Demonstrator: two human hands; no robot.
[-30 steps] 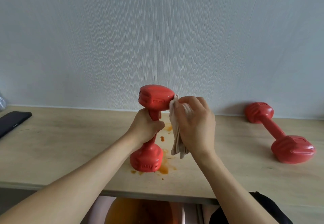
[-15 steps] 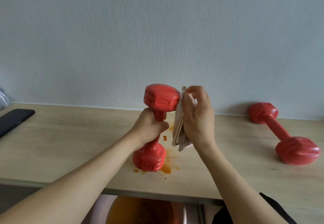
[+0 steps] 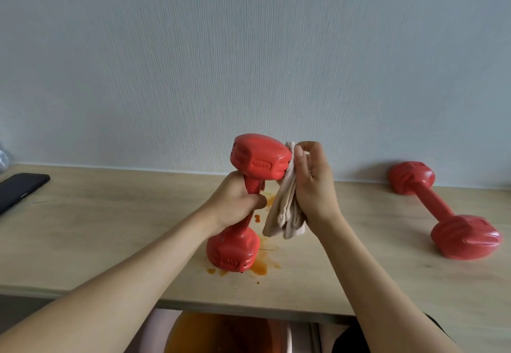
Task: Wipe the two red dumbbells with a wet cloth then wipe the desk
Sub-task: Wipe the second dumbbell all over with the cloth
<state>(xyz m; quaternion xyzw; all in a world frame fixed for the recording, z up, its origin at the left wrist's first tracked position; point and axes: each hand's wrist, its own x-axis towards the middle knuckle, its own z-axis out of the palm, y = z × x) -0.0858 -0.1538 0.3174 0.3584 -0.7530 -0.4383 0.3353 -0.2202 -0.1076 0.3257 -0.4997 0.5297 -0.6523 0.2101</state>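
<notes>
A red dumbbell (image 3: 260, 160) stands upright near the middle of the wooden desk (image 3: 96, 231), its lower head on orange stains (image 3: 260, 267). My left hand (image 3: 235, 203) grips its handle. My right hand (image 3: 312, 186) holds a folded beige cloth (image 3: 284, 211) and presses it against the right side of the dumbbell's upper head. The second red dumbbell (image 3: 442, 208) lies on its side at the right of the desk, one head near the wall.
A black phone (image 3: 19, 189) lies at the desk's left edge. The pale wall (image 3: 249, 62) rises right behind the desk. Below the front edge sits a basin with orange liquid (image 3: 226, 333).
My right hand has slid the cloth up along the side of the upper dumbbell head, fingers turning more upright. The left hand keeps its grip on the handle.
</notes>
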